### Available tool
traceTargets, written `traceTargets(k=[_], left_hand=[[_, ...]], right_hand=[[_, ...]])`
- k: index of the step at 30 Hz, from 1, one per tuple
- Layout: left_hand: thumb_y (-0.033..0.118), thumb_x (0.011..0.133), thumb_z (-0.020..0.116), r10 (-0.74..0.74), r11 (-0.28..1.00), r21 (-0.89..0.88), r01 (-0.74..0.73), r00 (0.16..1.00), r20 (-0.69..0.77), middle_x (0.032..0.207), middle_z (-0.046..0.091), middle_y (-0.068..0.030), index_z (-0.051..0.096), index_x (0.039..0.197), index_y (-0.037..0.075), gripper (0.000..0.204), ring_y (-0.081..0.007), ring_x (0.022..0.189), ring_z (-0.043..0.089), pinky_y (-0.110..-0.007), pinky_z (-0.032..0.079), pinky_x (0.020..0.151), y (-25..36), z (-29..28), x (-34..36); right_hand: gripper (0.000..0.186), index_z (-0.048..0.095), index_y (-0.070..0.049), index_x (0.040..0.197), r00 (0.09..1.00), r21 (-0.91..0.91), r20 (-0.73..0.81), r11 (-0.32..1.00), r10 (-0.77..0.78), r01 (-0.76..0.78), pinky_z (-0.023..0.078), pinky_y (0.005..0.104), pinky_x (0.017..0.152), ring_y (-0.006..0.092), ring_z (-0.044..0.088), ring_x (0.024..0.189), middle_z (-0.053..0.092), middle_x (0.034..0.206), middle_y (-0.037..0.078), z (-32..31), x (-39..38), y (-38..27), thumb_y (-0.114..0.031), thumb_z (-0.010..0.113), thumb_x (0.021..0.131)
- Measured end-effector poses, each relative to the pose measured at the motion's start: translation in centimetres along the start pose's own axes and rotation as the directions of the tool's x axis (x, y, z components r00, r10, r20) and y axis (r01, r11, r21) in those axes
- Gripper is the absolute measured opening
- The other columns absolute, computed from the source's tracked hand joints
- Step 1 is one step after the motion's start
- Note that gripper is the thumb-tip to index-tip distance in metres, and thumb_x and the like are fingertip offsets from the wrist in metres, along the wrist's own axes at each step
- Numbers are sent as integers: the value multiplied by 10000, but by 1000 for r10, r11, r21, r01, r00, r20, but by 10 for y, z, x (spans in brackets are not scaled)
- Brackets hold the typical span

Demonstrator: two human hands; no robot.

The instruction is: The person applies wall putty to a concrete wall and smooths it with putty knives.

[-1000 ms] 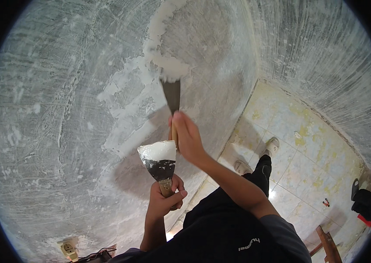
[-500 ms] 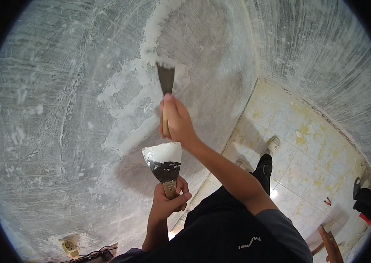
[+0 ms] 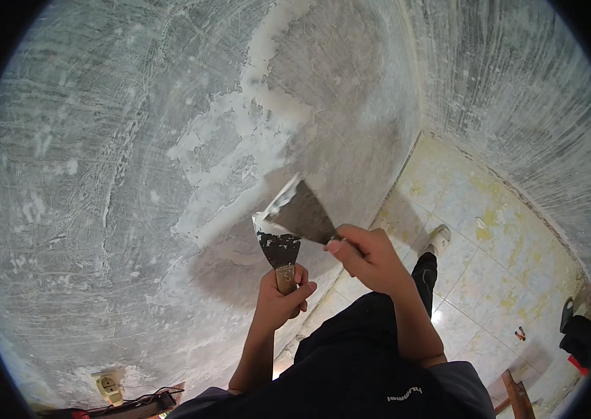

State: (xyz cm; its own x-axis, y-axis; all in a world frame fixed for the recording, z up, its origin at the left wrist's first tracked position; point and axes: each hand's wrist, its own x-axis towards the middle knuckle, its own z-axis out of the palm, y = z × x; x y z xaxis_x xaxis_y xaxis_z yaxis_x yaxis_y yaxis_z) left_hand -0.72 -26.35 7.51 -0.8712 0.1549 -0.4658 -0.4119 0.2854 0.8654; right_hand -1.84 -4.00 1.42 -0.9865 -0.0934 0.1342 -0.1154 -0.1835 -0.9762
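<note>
My left hand (image 3: 283, 299) is closed round the wooden handle of a putty knife (image 3: 279, 248), blade pointing up, with white filler along its upper part. In my right hand (image 3: 372, 257) is a second putty knife (image 3: 307, 213), its wide dark blade tilted up and to the left. White filler lies along that blade's edge, which overlaps the top of the left knife's blade; the overlap hides part of it. Behind both tools is a grey wall (image 3: 135, 230) with an uneven patch of white filler (image 3: 229, 133) and a darker area beside it.
A second scraped wall (image 3: 505, 77) meets the first at a corner on the right. Below lies a stained tile floor (image 3: 466, 230), with my shoe (image 3: 440, 239) on it. A wall socket (image 3: 109, 387) and cables (image 3: 149, 399) are at lower left; a wooden piece (image 3: 517, 394) stands at lower right.
My right hand has come down and right from the wall, turning its putty knife so the blade now meets the left one. Less filler shows on the left blade.
</note>
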Motion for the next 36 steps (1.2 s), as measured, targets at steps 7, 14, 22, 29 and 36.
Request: traceTargets(k=[7,14,22,29,36], left_hand=[[10,897,747,6,998,-58,-5,1000,21,756,548,22,491,867,113,277,-58,505,559,-227,319,382,4,-6,-4],[-21,890,738,-4,993,-120,1,1000,-25,767,548,15,474,862,117,299,-59,491,549,-231,304,368,3,-14,-12],[-40,882,732,-4,995,-104,3,1000,-15,786,556,5,473,861,106,298,-67,498,558,-236,326,377,-1,-5,-20],[-72,855,720,-6,995,-101,1,999,-54,810,561,-36,460,858,95,309,-79,487,555,-228,407,396,4,-8,-31],[-57,873,726,-12,992,-123,10,1000,-20,818,572,-25,462,865,100,307,-82,507,588,-229,379,407,5,-11,-34]], right_hand=[[336,586,-6,833,998,-153,-2,986,61,-60,341,331,521,116,356,549,389,579,89,-15,-10,11,-276,692,1003],[333,638,-21,835,979,82,-170,992,112,-99,316,273,488,49,378,527,430,573,-44,-50,6,29,-272,634,1053],[344,582,-69,935,962,541,-233,841,144,5,361,266,445,62,442,455,462,551,-21,41,120,37,-358,509,1107],[407,529,-59,899,953,556,-287,827,95,84,372,282,429,92,489,434,492,542,9,105,104,51,-385,433,1121],[386,547,-95,951,927,734,-285,677,244,48,362,254,448,70,437,462,459,570,-22,87,134,11,-408,414,1131]])
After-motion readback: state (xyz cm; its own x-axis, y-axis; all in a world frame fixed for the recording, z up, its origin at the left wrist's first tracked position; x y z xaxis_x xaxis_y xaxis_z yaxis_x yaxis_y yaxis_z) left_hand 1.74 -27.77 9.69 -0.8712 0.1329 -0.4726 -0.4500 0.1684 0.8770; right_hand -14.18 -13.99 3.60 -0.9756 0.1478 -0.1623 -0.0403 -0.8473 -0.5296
